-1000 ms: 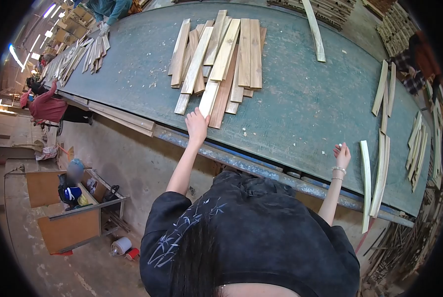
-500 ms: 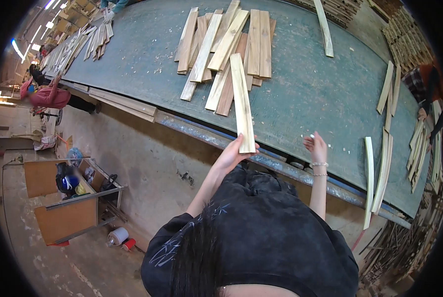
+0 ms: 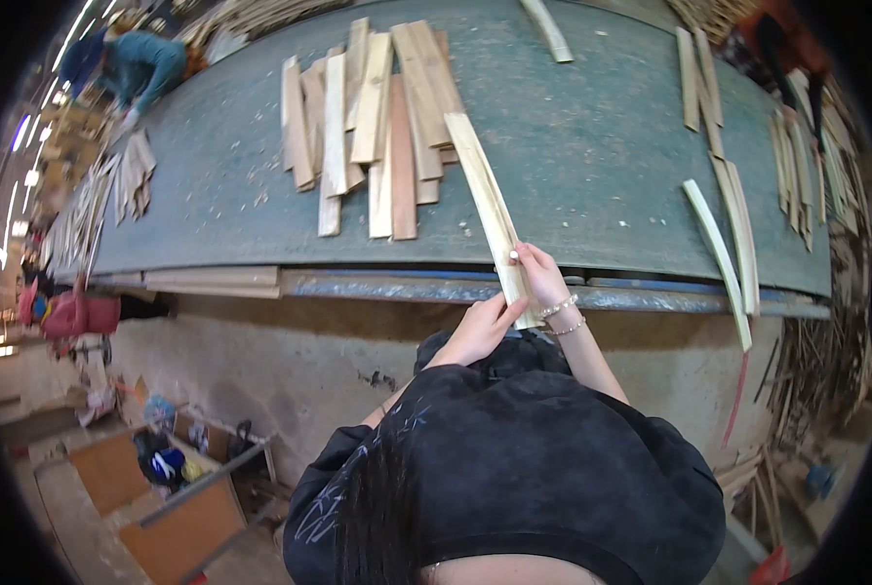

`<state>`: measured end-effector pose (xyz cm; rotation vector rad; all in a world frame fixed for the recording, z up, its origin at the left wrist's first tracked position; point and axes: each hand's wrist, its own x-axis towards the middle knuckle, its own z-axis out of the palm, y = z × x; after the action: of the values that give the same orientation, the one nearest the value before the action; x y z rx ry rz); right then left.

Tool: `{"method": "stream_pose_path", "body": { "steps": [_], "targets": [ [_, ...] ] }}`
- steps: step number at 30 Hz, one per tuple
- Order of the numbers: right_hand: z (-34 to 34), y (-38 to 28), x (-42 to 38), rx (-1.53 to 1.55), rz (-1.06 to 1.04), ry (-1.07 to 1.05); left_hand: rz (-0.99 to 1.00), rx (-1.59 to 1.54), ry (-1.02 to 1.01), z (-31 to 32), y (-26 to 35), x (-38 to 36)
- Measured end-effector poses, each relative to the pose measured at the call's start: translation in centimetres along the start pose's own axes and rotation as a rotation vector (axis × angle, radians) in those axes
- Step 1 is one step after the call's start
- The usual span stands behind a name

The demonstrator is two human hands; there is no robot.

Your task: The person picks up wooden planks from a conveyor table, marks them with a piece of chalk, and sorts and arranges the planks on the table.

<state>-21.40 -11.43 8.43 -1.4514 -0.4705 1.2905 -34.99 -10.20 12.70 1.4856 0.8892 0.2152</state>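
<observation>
A pale wooden strip (image 3: 488, 202) slants up and away from my body over the table's near edge. My left hand (image 3: 482, 330) is closed on its near end, thumb on top. My right hand (image 3: 543, 276), with bracelets at the wrist, is closed on the strip's right edge just above. A small white spot shows at its fingertips; I cannot make out what it is. Beyond the hands, to the left, lies a loose pile of wooden strips (image 3: 380, 127), light and reddish brown. The strip's far end is beside this pile.
The green table (image 3: 592, 146) carries wood shavings. At right lie curved strips (image 3: 719, 253), some overhanging the edge. Another person (image 3: 143, 63) leans over the far left; a person in pink (image 3: 80, 314) stands left. At far right a person's arm reaches toward strips (image 3: 792, 175).
My right hand has come in from the right and closed on the strip, which now tilts farther left at its far end. My view has turned, shifting the pile left.
</observation>
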Motion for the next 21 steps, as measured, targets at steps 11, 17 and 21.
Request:
{"method": "stream_pose_path", "body": {
  "steps": [11, 17, 21],
  "targets": [
    [-27.1, 1.7, -0.6, -0.877, -0.071, 0.806, 0.149, 0.612, -0.489, 0.5, 2.1, 7.6],
    [-35.3, -5.9, 0.2, -0.453, -0.227, 0.784, 0.261, 0.467, -0.526, 7.5, 6.9, 18.6],
    [-47.0, -10.9, 7.5, -0.16, -0.373, 0.615, 0.313, 0.133, -0.433, 17.8, 12.4, 29.7]
  ]
}}
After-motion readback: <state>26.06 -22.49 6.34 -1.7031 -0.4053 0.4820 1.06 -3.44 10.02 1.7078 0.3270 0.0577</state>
